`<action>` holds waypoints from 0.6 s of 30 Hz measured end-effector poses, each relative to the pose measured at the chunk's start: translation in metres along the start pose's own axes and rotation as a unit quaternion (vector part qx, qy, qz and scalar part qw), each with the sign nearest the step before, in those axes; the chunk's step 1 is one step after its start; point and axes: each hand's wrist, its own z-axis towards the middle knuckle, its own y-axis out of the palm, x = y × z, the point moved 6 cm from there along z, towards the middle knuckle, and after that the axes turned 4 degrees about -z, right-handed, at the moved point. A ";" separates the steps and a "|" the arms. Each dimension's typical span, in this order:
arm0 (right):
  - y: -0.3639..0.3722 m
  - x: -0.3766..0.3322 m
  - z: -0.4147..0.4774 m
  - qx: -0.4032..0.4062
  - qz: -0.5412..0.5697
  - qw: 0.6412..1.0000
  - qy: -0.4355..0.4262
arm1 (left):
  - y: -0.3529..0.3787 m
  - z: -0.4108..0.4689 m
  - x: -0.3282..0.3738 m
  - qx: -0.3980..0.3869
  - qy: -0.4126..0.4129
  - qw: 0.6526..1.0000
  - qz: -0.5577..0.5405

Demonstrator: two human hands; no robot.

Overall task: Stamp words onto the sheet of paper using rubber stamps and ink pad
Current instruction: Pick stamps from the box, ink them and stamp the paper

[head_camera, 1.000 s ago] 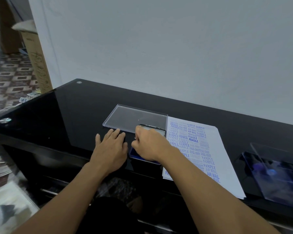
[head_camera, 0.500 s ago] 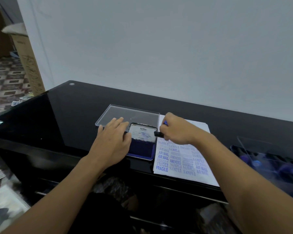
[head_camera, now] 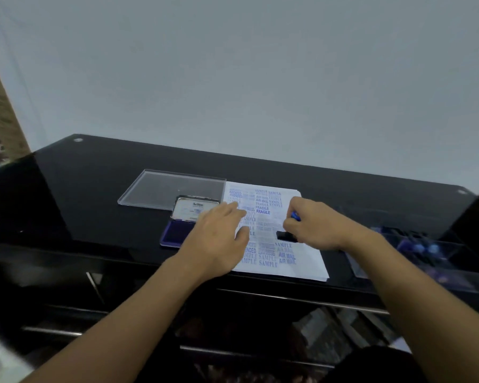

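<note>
A white sheet of paper (head_camera: 302, 261) lies on the black glass table (head_camera: 94, 194), covered with blue stamped words such as SAMPLE, FRAGILE and AIR MAIL. My right hand (head_camera: 318, 228) grips a rubber stamp (head_camera: 286, 235) with a blue handle, its black base down against the middle of the sheet. My left hand (head_camera: 219, 239) rests flat with straight fingers on the sheet's left edge. The open ink pad (head_camera: 174, 233), blue pad near and metal lid tilted up behind, sits just left of the sheet, partly hidden by my left hand.
A clear plastic lid (head_camera: 172, 189) lies flat behind the ink pad. At the right edge of the table stands a clear box (head_camera: 426, 255) holding several blue-handled stamps. A white wall rises behind the table. Shelves with clutter lie below the table front.
My right hand carried the stamp from the ink pad to the middle of the sheet. My left hand shifted right from beside the ink pad onto the paper's left edge.
</note>
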 end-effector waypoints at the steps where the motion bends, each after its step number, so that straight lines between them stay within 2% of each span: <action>1: 0.002 0.002 -0.003 -0.001 -0.005 1.000 -0.001 | 0.008 0.002 0.006 -0.011 0.003 1.000 0.001; 8: 0.021 0.013 -0.011 -0.015 -0.048 0.999 -0.005 | 0.057 0.008 0.027 -0.067 0.036 0.997 0.003; 13: 0.028 0.010 -0.018 -0.031 -0.058 0.998 -0.017 | 0.073 0.007 0.021 -0.081 0.028 0.995 0.049; 18: 0.033 0.010 -0.019 -0.037 -0.061 0.997 -0.021 | 0.082 0.005 0.017 -0.074 0.029 0.996 0.044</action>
